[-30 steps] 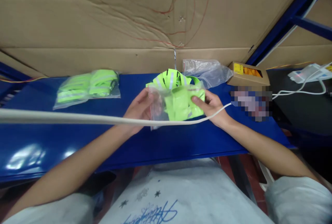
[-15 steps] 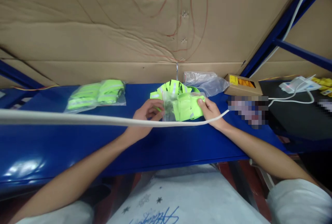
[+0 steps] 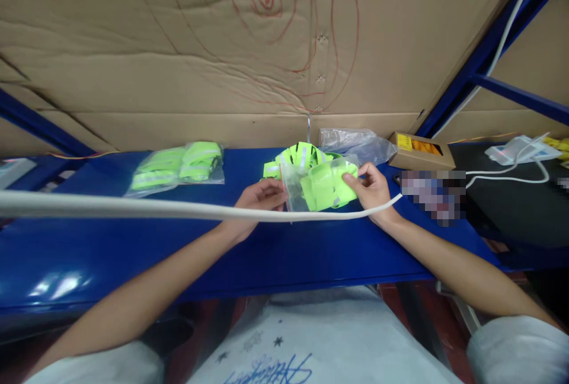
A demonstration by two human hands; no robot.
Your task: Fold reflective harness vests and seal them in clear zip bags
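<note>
A clear plastic bag with a folded lime-green reflective strap [image 3: 328, 187] inside is held between my two hands above the blue table [image 3: 284, 259]. My right hand [image 3: 372, 189] grips its right end, thumb on top. At the bag's left edge, near the opening, my left hand [image 3: 262, 199] pinches the plastic with its fingertips. Just behind the bag lies a loose pile of lime-green straps with silver bands [image 3: 302, 154]. Further left rest filled bags of the same green straps [image 3: 178, 166].
A white cable [image 3: 178, 209] crosses the view in front of my hands. Behind on the right lie clear plastic bags [image 3: 360, 144] and an open cardboard box [image 3: 420, 152] with orange items. A blurred-out object [image 3: 433, 191] sits beside my right hand. A cardboard wall [image 3: 200, 34] stands behind.
The held bag now tilts a little and its clear left end is spread flatter. My left fingers have closed on that edge. The whole view has shifted slightly.
</note>
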